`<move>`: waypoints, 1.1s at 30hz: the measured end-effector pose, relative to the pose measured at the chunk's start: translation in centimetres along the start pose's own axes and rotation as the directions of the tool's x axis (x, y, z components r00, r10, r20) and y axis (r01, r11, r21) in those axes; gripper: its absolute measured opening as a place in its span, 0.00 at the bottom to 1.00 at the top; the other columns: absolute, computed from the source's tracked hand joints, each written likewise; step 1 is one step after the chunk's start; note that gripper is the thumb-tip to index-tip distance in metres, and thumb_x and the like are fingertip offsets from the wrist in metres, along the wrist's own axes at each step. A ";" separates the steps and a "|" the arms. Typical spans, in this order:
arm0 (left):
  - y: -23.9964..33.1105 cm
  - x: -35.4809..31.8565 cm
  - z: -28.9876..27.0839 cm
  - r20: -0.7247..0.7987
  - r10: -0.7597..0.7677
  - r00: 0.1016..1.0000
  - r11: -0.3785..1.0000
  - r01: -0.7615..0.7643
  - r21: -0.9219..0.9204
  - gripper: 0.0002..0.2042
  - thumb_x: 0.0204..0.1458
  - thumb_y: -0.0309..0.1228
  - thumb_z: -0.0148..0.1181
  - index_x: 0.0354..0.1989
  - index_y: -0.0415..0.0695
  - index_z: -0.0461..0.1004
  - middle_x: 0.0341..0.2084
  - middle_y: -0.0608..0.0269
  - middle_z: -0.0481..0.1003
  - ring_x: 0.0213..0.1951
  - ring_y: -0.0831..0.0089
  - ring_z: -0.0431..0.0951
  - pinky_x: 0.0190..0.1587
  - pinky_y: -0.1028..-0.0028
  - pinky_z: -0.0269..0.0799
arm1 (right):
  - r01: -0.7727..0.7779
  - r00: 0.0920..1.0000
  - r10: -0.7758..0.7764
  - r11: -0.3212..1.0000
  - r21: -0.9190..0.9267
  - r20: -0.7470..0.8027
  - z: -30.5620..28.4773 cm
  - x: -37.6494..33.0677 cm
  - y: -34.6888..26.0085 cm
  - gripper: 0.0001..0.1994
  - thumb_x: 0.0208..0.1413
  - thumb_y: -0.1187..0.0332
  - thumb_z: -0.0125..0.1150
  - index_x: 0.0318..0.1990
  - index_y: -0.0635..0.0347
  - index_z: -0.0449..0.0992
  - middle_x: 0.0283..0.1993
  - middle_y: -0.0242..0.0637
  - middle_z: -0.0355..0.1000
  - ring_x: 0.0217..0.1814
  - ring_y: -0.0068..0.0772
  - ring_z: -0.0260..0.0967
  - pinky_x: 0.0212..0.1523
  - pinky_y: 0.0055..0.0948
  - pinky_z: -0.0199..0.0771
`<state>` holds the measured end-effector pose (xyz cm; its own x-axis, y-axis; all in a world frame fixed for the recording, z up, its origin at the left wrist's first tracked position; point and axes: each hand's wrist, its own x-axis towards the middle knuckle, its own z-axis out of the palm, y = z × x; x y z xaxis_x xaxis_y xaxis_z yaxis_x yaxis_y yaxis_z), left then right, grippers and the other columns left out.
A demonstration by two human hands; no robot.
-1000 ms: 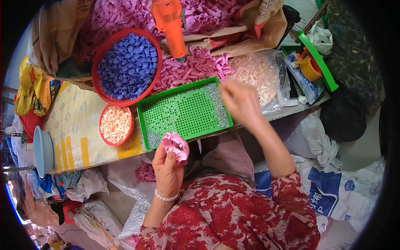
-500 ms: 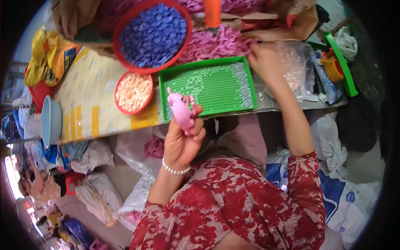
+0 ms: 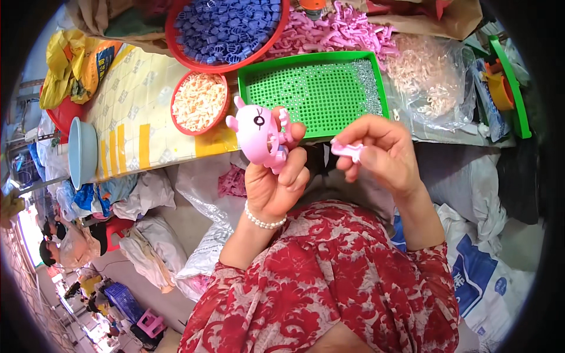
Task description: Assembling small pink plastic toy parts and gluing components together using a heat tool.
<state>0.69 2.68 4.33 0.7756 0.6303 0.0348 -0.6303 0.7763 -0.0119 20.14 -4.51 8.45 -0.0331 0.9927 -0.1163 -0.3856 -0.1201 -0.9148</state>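
Observation:
My left hand (image 3: 273,187) is closed around a pink plastic toy animal (image 3: 253,141), its round head with a printed eye facing up. An open gap along the toy's side shows part of its inside. Over the table's near edge, to the right, my right hand (image 3: 391,156) pinches a small pink plastic piece (image 3: 347,152) between thumb and fingers. The piece and the toy are apart. Just beyond both hands lies a green perforated tray (image 3: 318,88) with small silvery bits, thickest at its right end.
A red basin (image 3: 170,32) of blue plastic parts stands behind a small red bowl (image 3: 175,116) of pale pieces. Pink parts (image 3: 335,32) are heaped behind the tray. A clear plastic bag (image 3: 465,88) of pale pieces lies at right. A light-blue basin (image 3: 81,154) hangs at the table's left edge.
My right hand has come back from the pink heap toward me and now holds a small pink piece. The toy in my left hand has turned slightly and appears larger. The whole view has shifted.

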 end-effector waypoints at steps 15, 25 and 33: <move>-1.1 -0.6 -0.1 -0.110 -0.009 0.994 0.999 0.015 0.050 0.31 0.51 0.31 0.59 0.64 0.49 0.55 0.51 0.47 0.66 0.17 0.74 0.68 0.18 0.77 0.66 | 0.390 0.921 -0.355 0.835 -0.388 0.163 3.0 1.1 0.7 0.05 0.51 0.73 0.62 0.35 0.63 0.76 0.30 0.37 0.75 0.31 0.28 0.74 0.34 0.24 0.71; -1.3 -1.0 -0.1 -0.154 0.007 0.988 0.989 0.016 0.145 0.26 0.57 0.36 0.53 0.63 0.49 0.55 0.50 0.51 0.66 0.19 0.75 0.68 0.20 0.79 0.65 | 0.359 0.930 -0.356 0.826 -0.434 0.093 2.8 1.0 1.2 0.07 0.51 0.74 0.61 0.38 0.65 0.76 0.31 0.38 0.75 0.30 0.28 0.74 0.31 0.23 0.71; -1.6 -1.0 -0.1 -0.202 0.070 0.977 0.960 -0.011 0.280 0.23 0.58 0.36 0.53 0.60 0.45 0.58 0.48 0.53 0.69 0.22 0.76 0.70 0.21 0.80 0.66 | 0.326 0.943 -0.321 0.839 -0.436 0.087 2.2 1.1 1.7 0.06 0.51 0.75 0.62 0.37 0.67 0.75 0.29 0.38 0.75 0.30 0.27 0.73 0.30 0.22 0.71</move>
<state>0.96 0.82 4.22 0.7203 0.6727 -0.1692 -0.6233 0.7348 0.2676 17.37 -3.56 7.59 0.0129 0.9759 0.2178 0.0674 0.2164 -0.9740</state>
